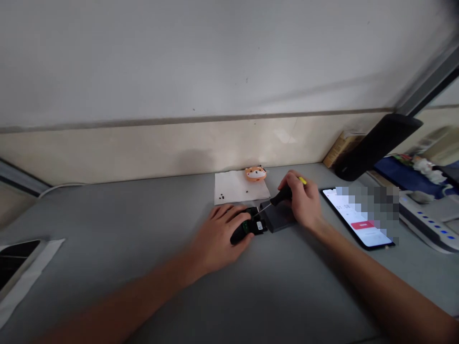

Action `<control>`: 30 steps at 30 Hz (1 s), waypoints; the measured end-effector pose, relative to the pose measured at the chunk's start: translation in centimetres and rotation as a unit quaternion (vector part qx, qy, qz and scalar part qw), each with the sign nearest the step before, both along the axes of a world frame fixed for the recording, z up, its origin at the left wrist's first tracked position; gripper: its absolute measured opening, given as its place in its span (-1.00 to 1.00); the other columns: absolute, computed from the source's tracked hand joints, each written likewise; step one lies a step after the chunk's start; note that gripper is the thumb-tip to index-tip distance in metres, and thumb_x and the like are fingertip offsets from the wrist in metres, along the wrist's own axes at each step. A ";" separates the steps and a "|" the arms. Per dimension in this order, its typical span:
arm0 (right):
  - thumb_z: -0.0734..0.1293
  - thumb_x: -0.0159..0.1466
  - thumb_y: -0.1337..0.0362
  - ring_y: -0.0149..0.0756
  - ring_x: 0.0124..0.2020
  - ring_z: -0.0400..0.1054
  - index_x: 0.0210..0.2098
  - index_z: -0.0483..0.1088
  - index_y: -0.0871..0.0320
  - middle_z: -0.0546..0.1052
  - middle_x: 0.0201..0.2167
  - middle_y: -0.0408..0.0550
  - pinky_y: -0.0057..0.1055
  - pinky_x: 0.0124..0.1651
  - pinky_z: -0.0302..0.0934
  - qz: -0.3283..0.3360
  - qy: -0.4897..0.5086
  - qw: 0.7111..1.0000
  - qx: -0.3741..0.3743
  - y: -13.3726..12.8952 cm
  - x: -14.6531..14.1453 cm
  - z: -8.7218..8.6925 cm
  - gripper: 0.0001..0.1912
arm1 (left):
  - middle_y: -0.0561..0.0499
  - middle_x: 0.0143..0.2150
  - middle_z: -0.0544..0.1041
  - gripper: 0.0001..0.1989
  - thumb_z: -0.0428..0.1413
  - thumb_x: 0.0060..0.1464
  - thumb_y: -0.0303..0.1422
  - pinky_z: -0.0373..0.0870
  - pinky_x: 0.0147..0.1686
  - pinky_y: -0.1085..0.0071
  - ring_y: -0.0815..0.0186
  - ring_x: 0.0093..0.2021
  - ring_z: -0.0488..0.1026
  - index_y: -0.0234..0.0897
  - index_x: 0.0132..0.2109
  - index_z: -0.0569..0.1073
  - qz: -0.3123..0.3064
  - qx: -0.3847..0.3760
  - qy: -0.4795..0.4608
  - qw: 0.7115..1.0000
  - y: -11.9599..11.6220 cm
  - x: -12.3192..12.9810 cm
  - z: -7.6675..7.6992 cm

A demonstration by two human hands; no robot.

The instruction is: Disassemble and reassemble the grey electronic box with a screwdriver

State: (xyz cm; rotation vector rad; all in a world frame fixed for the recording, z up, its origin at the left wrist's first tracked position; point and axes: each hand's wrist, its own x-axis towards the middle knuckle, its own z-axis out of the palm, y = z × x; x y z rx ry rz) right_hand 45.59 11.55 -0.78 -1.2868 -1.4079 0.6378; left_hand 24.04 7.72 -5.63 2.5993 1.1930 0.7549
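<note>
My left hand (224, 235) is closed around a small black electronic device (238, 233) with green circuit board showing, and presses it to the grey table. Part of the device is hidden under the fingers. In my right hand (303, 200) is a screwdriver (281, 195) with a black handle and a yellow end. Its thin shaft slants down and left to the device; whether the tip sits in a screw I cannot tell. Right beside the device, under the screwdriver, lies a flat dark box-like piece (279, 219).
Behind the hands, white paper (233, 184) bears several tiny dark bits and an orange animal-faced item (256, 174). To the right lie a lit phone (362, 220), a black cylinder (380, 145), a brown box (342, 148) and a white device (430, 224). A wall closes off the back.
</note>
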 end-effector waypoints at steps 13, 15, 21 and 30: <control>0.20 0.33 0.10 -0.38 -0.59 0.14 -0.57 0.31 0.08 0.25 -0.66 -0.21 -0.38 -0.48 0.08 0.022 -0.035 0.998 0.057 -0.4 0.0 0.2 -0.63 | -0.05 0.17 0.58 -0.77 0.16 0.27 -0.33 0.41 0.19 0.09 0.09 0.19 0.45 -0.17 0.06 0.51 0.003 0.030 -0.004 1.000 0.0 -0.1 -0.5; 0.20 0.32 0.11 -0.38 -0.60 0.14 -0.57 0.31 0.08 0.26 -0.66 -0.21 -0.38 -0.49 0.06 0.023 -0.044 0.996 0.071 -0.5 0.0 0.3 -0.64 | -0.05 0.16 0.58 -0.77 0.16 0.27 -0.33 0.42 0.18 0.09 0.09 0.19 0.45 -0.17 0.06 0.51 0.005 0.032 -0.005 0.999 0.0 -0.1 -0.4; 0.21 0.34 0.11 -0.40 -0.61 0.14 -0.56 0.31 0.08 0.24 -0.68 -0.23 -0.40 -0.51 0.06 0.031 -0.072 0.993 0.092 -0.9 -0.1 0.6 -0.63 | -0.04 0.15 0.59 -0.77 0.17 0.26 -0.33 0.42 0.18 0.07 0.09 0.18 0.46 -0.15 0.05 0.50 0.004 0.030 -0.005 1.000 0.0 0.0 -0.4; 0.24 0.40 0.01 -0.44 -0.61 0.11 -0.48 0.26 0.08 0.23 -0.64 -0.28 -0.42 -0.50 0.07 0.064 -0.064 0.995 0.049 -1.3 -0.4 0.9 -0.60 | -0.04 0.13 0.60 -0.79 0.19 0.23 -0.35 0.44 0.17 0.06 0.09 0.16 0.48 -0.17 0.01 0.50 0.007 0.034 -0.002 0.999 0.0 0.0 -0.2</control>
